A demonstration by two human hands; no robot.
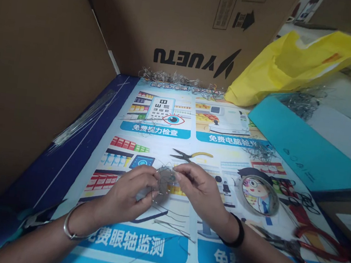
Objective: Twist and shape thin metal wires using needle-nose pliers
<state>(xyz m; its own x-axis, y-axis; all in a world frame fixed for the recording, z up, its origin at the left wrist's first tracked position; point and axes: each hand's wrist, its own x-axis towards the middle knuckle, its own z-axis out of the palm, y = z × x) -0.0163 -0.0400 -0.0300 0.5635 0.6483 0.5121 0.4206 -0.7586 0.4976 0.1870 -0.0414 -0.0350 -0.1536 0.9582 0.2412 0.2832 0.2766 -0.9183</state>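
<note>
Between my two hands is a small bent piece of thin wire work [165,180], roughly round, with beads or bright tips along its edge. My left hand [132,192] grips its left side, thumb and fingers pinched together. On the other side, my right hand [198,190] pinches the wire's upper right part between thumb and fingertips. Just beyond the hands lie pliers [191,155] with yellow handles. Loose cut wires [172,225] are scattered on the printed sheet below the hands.
A roll of tape [260,195] and red-handled cutters [304,250] lie to the right. Tangled wire pieces [175,79] line the cardboard box [188,30] at the back. Straight wires [82,122] lie left. A yellow bag [285,68] and blue box [314,148] stand at the right.
</note>
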